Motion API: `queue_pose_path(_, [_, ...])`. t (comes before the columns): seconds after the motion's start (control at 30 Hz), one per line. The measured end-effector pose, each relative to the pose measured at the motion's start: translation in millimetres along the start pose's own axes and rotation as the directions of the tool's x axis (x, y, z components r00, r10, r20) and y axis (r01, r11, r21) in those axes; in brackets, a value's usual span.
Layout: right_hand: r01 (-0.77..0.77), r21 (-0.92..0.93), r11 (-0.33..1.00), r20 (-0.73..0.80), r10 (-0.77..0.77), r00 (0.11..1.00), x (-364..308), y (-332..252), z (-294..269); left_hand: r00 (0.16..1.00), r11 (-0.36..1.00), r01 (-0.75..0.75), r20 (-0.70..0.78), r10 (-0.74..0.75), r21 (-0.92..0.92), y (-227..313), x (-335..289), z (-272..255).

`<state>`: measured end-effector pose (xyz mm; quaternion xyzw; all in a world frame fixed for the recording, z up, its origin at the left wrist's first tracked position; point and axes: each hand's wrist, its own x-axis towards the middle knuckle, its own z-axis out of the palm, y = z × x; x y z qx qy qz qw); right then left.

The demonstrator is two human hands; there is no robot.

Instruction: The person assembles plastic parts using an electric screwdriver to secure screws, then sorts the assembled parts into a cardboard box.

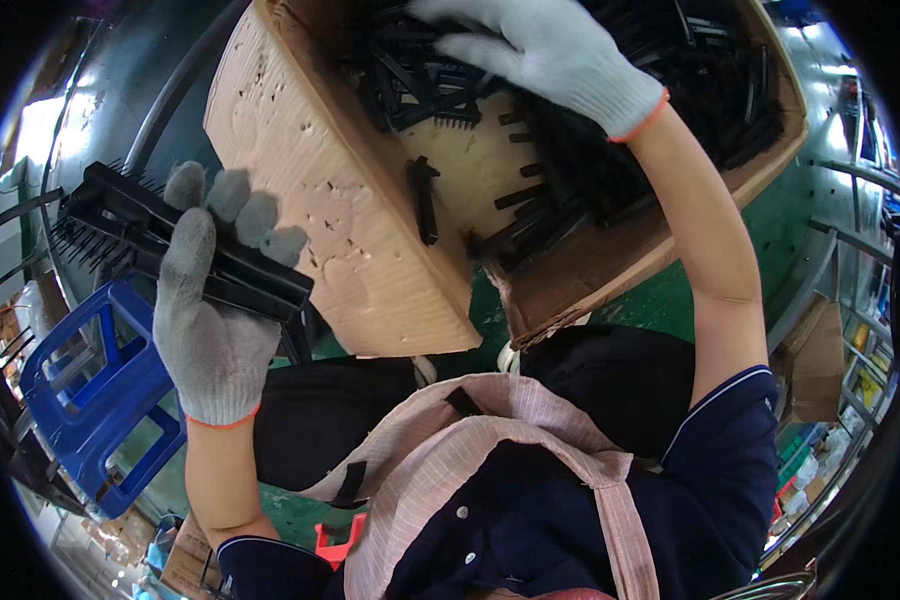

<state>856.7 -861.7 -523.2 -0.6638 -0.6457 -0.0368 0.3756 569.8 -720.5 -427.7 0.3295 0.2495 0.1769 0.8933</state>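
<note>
A grey-gloved hand, my left hand [215,290], is closed round several long black plastic pieces with comb-like teeth [130,215]. They are held as a bundle, left of a cardboard box [320,235], with teeth sticking out to the left. Over the far part of the box is my right hand [540,50], in a white knitted glove with an orange cuff edge. Its fingers are stretched out and apart above the loose black toothed pieces [425,85], and no piece shows in its grip. The fingertips are partly cut off by the upper edge.
More black pieces [660,150] are heaped in the right side of the box, and a single one [424,200] lies on its bare bottom. A blue plastic stool [65,425] stands at the left. At the right are metal racks and a brown carton [815,360].
</note>
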Motion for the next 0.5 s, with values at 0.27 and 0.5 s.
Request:
queue_pose_path(0.27, [-0.267, -0.635, 0.725, 0.632, 0.686, 0.361, -117.2, 41.0, 41.9, 0.994, 0.993, 0.082, 0.062, -0.087, 0.079, 0.4, -2.5, -0.7])
queue_pose_path(0.5, [-0.339, -0.641, 0.689, 0.677, 0.715, 0.172, -120.7, 67.8, 68.1, 0.994, 0.954, 0.071, -0.105, -0.042, 0.292, -1.9, 1.2, 0.0])
